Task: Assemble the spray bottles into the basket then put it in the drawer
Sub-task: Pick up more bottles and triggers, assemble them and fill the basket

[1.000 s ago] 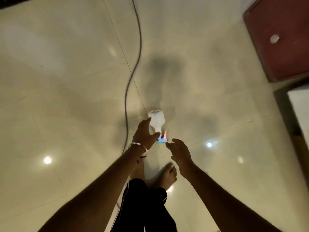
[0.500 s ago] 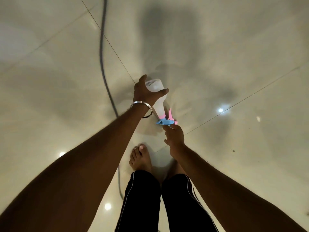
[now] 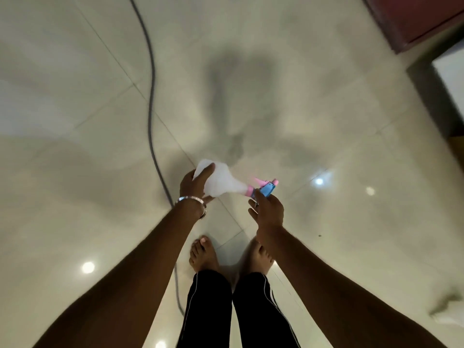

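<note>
A white spray bottle [image 3: 221,182] lies almost sideways in the air above the floor, base to the left. My left hand [image 3: 194,185], with a metal bangle on the wrist, grips the bottle's wide base. Its blue and pink trigger head [image 3: 266,188] points right. My right hand [image 3: 267,212] holds that trigger head from below with its fingertips. No basket is in view.
A grey cable [image 3: 152,101] runs down the glossy tiled floor past my bare feet [image 3: 203,254]. A dark red cabinet [image 3: 421,18] stands at the top right, with a white panel [image 3: 452,76] below it. A pale crumpled thing [image 3: 449,310] lies at the right edge.
The bottle has tipped from base-up to nearly horizontal, its trigger head swinging right. The view has shifted, and the red cabinet is back in sight.
</note>
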Available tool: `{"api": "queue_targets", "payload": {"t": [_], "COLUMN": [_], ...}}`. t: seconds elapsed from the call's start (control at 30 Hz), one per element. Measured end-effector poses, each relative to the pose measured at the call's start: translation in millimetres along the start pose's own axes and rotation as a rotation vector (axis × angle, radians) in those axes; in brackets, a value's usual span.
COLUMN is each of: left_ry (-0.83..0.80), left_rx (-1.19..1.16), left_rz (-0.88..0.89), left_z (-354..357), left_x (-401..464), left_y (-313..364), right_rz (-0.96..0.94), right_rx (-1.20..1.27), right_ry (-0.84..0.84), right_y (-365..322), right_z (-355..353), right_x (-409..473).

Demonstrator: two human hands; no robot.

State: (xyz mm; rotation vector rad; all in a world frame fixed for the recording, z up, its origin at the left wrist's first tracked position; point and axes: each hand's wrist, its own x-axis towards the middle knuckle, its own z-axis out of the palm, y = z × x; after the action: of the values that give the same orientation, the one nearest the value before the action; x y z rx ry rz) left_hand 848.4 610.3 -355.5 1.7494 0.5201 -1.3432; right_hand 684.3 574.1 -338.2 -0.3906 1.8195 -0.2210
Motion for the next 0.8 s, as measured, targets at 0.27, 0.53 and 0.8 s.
{"api": "queue_targets", "payload": {"t": [0.27, 0.53, 0.8], "left_ry": [-0.01, -0.108, -0.24], "left_rx": [-0.083, 0.204, 0.346], "left_rz": [-0.02, 0.31, 0.299], "left_z": [25, 89, 210], "left_x": [-172, -327, -438], "left_y": [75, 121, 102], "right_rz": [-0.171, -0.228, -0.269], "right_rx": [0.127, 0.312, 0.458], "right_ry": [-0.066, -0.013, 0.062], "right_y": [-118, -194, -246], "right_z": [-69, -179, -335], "right_x": [-153, -287, -332]}}
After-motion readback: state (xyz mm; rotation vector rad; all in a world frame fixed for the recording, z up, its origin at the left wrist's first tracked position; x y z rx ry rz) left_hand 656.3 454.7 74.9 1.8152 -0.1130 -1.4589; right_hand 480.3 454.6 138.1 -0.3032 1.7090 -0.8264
